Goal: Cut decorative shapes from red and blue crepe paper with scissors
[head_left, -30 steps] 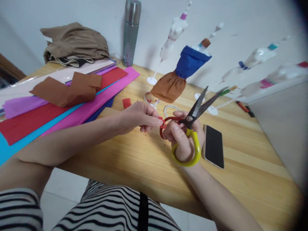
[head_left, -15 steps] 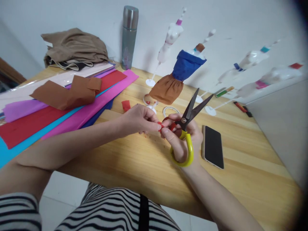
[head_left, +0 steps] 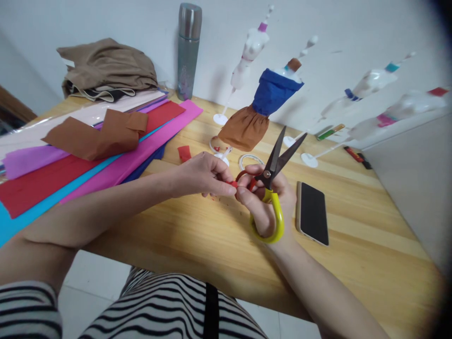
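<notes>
My left hand [head_left: 208, 176] pinches a small piece of red crepe paper [head_left: 232, 184] between thumb and fingers. Fingertips of my right hand [head_left: 259, 202] meet the same red piece from the other side. Hooked on my right hand is a pair of scissors [head_left: 267, 174] with yellow and red handles, its dark blades parted and pointing away from me. Beyond my hands stands a miniature dress form [head_left: 278, 92] in a blue top and a brown gathered skirt [head_left: 243, 128]. A red scrap [head_left: 184, 153] lies behind my left hand, and tiny red bits are scattered beneath.
Coloured paper strips [head_left: 162, 132] and a brown piece [head_left: 106, 136] cover the left side. A tape roll [head_left: 250, 161] lies near the scissors, a phone [head_left: 312, 214] to the right. Several bare dress forms [head_left: 377, 82], a flask [head_left: 189, 52] and folded cloth [head_left: 109, 63] stand at the back.
The scissors have shifted slightly left along with my right hand, blades still apart. My fingers have moved a little on the red piece, which now shows less. The view has tilted slightly.
</notes>
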`<state>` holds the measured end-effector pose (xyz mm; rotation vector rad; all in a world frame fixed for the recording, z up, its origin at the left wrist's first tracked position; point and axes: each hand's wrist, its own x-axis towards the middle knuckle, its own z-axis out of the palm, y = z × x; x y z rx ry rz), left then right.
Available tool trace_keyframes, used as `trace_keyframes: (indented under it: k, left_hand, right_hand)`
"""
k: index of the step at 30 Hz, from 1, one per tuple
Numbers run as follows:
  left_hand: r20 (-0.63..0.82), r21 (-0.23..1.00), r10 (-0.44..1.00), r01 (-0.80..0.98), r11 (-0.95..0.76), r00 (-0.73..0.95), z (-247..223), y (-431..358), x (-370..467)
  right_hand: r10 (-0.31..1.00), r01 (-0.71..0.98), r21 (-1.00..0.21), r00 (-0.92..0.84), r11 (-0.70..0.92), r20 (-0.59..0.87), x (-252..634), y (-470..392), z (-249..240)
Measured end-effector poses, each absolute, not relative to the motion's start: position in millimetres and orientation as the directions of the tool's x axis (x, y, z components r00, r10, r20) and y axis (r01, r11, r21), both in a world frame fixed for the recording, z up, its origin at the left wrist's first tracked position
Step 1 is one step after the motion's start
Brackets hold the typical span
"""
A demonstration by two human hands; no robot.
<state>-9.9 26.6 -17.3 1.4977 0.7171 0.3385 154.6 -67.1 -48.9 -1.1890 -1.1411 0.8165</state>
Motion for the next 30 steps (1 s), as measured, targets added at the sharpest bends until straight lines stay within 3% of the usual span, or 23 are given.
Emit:
trace_keyframes:
  k: [7,12,20,30]
  left_hand:
    - [-0.208,0.969,0.628,0.073,0.234,0.75,-17.3,28.6,-17.0]
    - [-0.231,0.964,0.566,0.107,0.244,0.791,-26.3,24.0,-11.4]
    - [-0.198,0.965,0.71,0.009,0.26,0.676,-28.4,4.1,0.2]
    - [-0.255,0.967,0.776,0.161,0.198,0.577,-15.6,7.6,0.1]
  right_hand:
    - [0.894,-0.013,-0.963,0.376,0.268,0.244,156.7,-60.1,-54.4]
    - [0.885,-0.091,-0.955,0.409,0.283,0.223,157.2,-57.6,-59.3]
    - [0.902,-0.125,-0.948,0.367,0.291,0.228,155.4,-59.3,-65.2]
    - [0.91,-0.094,-0.945,0.317,0.312,0.269,158.0,-59.7,-65.9]
